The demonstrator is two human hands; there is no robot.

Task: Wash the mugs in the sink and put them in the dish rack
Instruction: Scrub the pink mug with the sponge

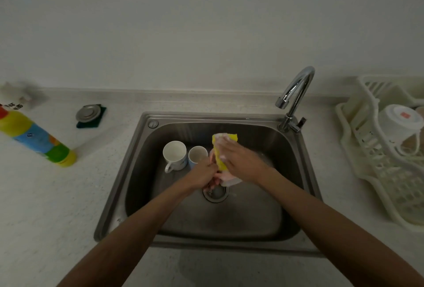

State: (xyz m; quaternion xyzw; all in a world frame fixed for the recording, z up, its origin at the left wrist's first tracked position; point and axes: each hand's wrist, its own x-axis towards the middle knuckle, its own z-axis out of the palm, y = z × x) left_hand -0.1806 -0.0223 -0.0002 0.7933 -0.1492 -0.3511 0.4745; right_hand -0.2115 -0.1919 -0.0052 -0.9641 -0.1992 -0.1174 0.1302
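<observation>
Two mugs (pixel 174 154) (pixel 196 155) upright in sink (pixel 229 118), one pink mug (pixel 229 180) gripped by left hand (pixel 202 175), right hand (pixel 241 160) clutching one yellow sponge (pixel 218 151)

**Sink centre, rack right, bottle left**

Down in the sink (pixel 229 118), the larger mug (pixel 174 155) stands left of the smaller mug (pixel 196 155), the two touching. Just right, above the drain (pixel 215 192), sit a third mug (pixel 229 180) and a sponge (pixel 218 156). The faucet (pixel 296 89) is back-right. The dish rack (pixel 367 149) sits right, the detergent bottle (pixel 34 136) left.
</observation>
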